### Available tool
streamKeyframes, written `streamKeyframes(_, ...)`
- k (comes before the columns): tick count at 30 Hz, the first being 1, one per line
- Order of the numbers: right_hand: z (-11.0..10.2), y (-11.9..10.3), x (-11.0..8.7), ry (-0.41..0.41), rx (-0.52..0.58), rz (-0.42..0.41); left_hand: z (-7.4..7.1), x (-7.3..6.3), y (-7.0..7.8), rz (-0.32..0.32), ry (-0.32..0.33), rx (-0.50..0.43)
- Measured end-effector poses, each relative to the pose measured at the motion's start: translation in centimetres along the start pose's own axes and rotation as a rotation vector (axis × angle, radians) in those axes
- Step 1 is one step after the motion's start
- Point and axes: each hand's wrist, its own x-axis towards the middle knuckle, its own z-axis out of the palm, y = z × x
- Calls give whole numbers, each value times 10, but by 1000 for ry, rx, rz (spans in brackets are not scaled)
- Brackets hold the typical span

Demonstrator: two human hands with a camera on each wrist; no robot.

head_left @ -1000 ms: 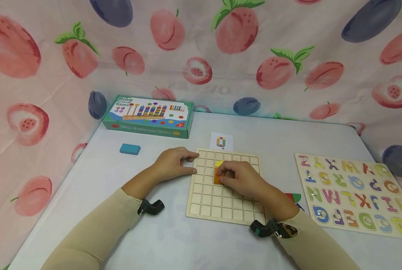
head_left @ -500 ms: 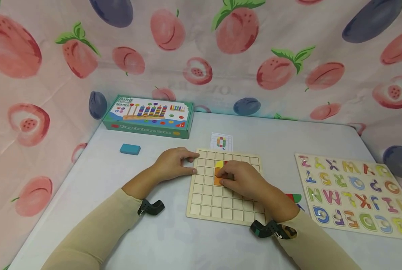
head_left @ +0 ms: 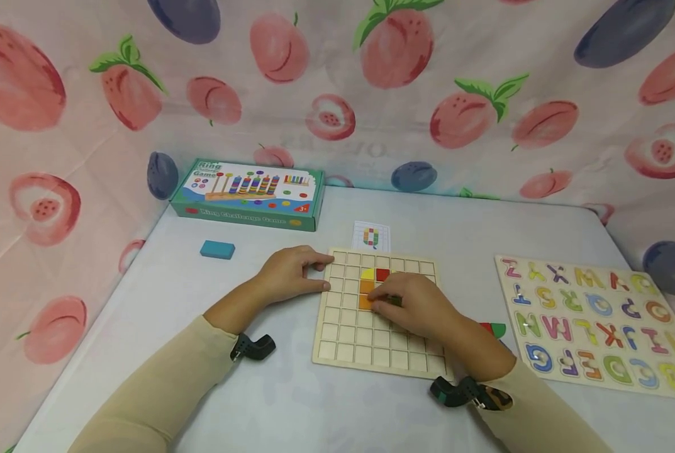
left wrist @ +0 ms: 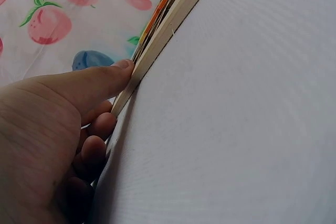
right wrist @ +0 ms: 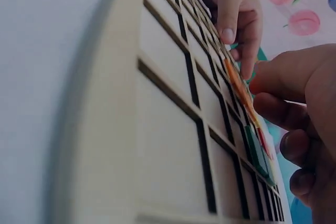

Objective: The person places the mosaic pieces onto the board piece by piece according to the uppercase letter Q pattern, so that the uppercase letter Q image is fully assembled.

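1. The left hand (head_left: pixel 289 274) is laid at the left edge of the grid board (head_left: pixel 348 318). This edge is touched by the thumb and the index finger, which are extended; no closed grasp is made around it.
2. The right hand (head_left: pixel 419 302) is held over the middle of the board, with the fingers bent. The lower orange square (head_left: pixel 365 302) is met by the fingertips at its right side; whether it is pinched or only touched cannot be told.
3. The upper orange square (head_left: pixel 367 286) is placed directly beyond the lower one, and beyond it the yellow piece (head_left: pixel 368 274) is seen.
4. To the right of the yellow piece, the red square (head_left: pixel 382 275) is placed. A green piece (right wrist: pixel 256 153) is also seen on the board, in the head view mostly covered by the right hand.
5. At the far edge of the board, a card (head_left: pixel 371 236) is laid, on which a coloured letter Q is printed.
6. Near the right forearm, red and green pieces (head_left: pixel 498 329) are partly hidden.
7. Farther right, an alphabet board (head_left: pixel 597 327) is laid on the table (head_left: pixel 258 402).
8. On the left side, a blue block (head_left: pixel 217 250) is placed in front of a game box (head_left: pixel 246 220).
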Motion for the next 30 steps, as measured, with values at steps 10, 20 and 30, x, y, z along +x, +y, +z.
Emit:
streamKeyframes(10, -14, 7, -32, -43, 137, 40, 0, 0, 1, 8, 10, -2)
streamKeyframes(20, -40, 26, -61, -1, 107, 29, 1, 1, 1, 5, 5, 4)
streamKeyframes(30, -60, 50, -86, 2, 15, 68, 0, 0, 2, -1, 2, 3)
